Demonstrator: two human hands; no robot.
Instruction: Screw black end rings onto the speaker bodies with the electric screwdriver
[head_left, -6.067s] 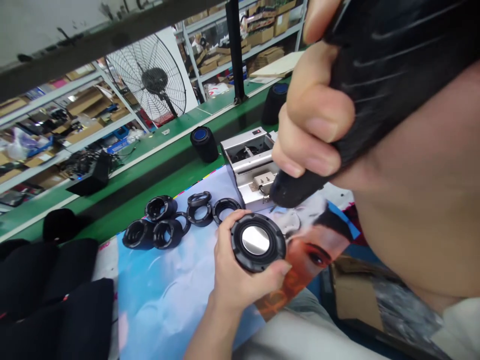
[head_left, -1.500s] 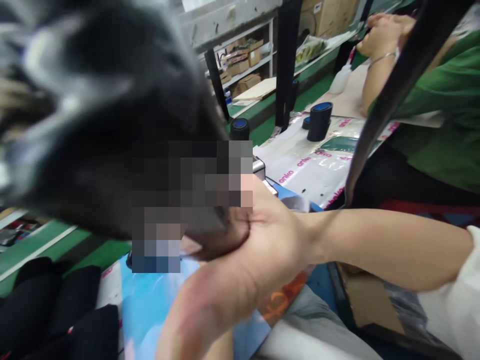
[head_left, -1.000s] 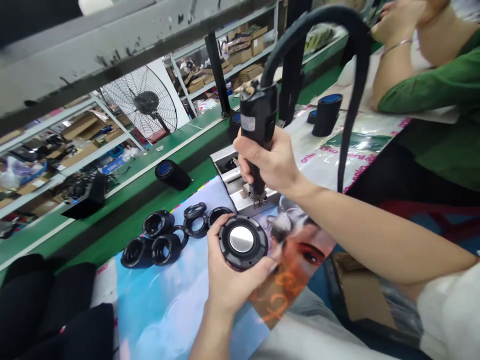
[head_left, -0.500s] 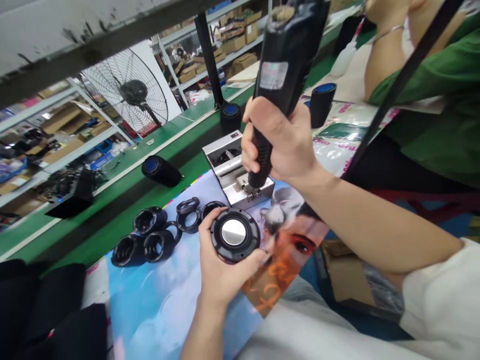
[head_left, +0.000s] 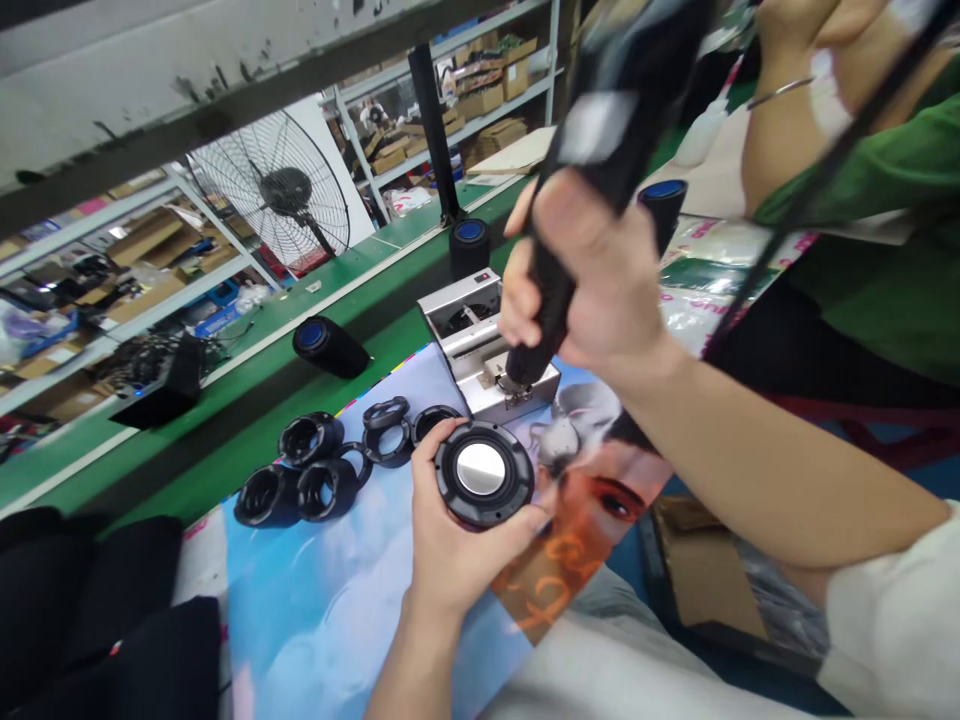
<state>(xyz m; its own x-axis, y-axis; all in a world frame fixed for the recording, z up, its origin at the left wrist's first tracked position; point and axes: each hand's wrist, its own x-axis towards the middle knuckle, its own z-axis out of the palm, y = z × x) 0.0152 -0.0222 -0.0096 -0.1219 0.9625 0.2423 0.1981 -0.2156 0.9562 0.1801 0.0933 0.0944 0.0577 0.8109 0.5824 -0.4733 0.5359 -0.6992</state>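
Observation:
My left hand [head_left: 442,565] grips a round black speaker [head_left: 481,468] with a silver centre facing up, fingers and thumb wrapped around its rim. My right hand [head_left: 600,275] is closed around the handle of a black electric screwdriver [head_left: 619,120], which is blurred and leans over. Its lower end is at the front of a silver screw feeder [head_left: 541,390], beyond the speaker; the bit itself is hard to make out. Left of the speaker, several black ring-shaped housings [head_left: 326,487] stand grouped on a printed poster sheet [head_left: 330,600].
Black cylinders with blue ends, one [head_left: 330,345] lying on the green bench [head_left: 247,395], are near the feeder. Dark fabric-like shapes [head_left: 150,655] fill the lower left. A fan [head_left: 285,190] and shelves stand behind. A co-worker's green sleeve [head_left: 870,160] is at right.
The whole view has shifted slightly, moving things to the right. The screwdriver's upper part has swung right, while its lower end stays at the feeder. My left hand still holds the speaker.

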